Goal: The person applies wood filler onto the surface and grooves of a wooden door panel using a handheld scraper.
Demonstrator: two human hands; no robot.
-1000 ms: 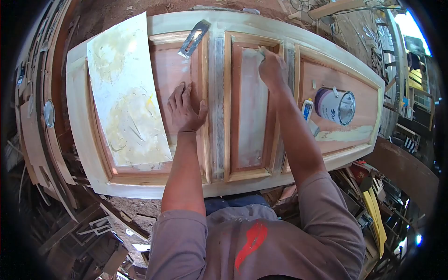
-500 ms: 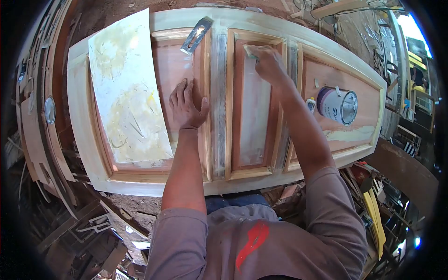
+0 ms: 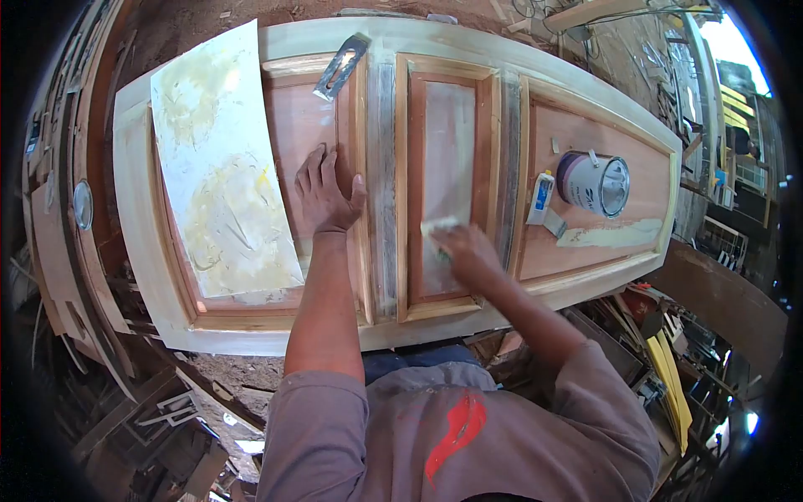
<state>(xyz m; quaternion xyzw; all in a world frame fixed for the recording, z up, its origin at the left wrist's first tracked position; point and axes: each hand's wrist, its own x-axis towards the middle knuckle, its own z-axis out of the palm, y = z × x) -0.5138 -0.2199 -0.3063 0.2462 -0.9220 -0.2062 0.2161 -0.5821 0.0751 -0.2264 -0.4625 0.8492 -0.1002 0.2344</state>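
Note:
A wooden panel door (image 3: 381, 339) lies flat in front of me. My left hand (image 3: 329, 192) rests on its left part with fingers stretched out, palm down, holding nothing. My right hand (image 3: 473, 258) is closed on a small pale piece, apparently folded sandpaper (image 3: 440, 224), pressed to the lower half of the narrow middle panel (image 3: 448, 125). Motion blurs this hand a little. Whitish filler covers much of that panel. Beyond my left hand lies a slotted metal plane blade (image 3: 343, 67). A stained white sheet (image 3: 213, 159) is left of that hand.
On the right panel stand a paint can (image 3: 594, 184), a white-and-blue tube (image 3: 540, 197) and a small flat spreader (image 3: 554, 223), near a smear of pale filler (image 3: 609, 233). Timber boards (image 3: 84, 293) line the left side. Wood scraps and yellow strips (image 3: 669, 385) lie at lower right.
My right hand has swept down the middle panel toward me with the sandpaper. My left hand stays in place on the door. The view has shifted slightly.

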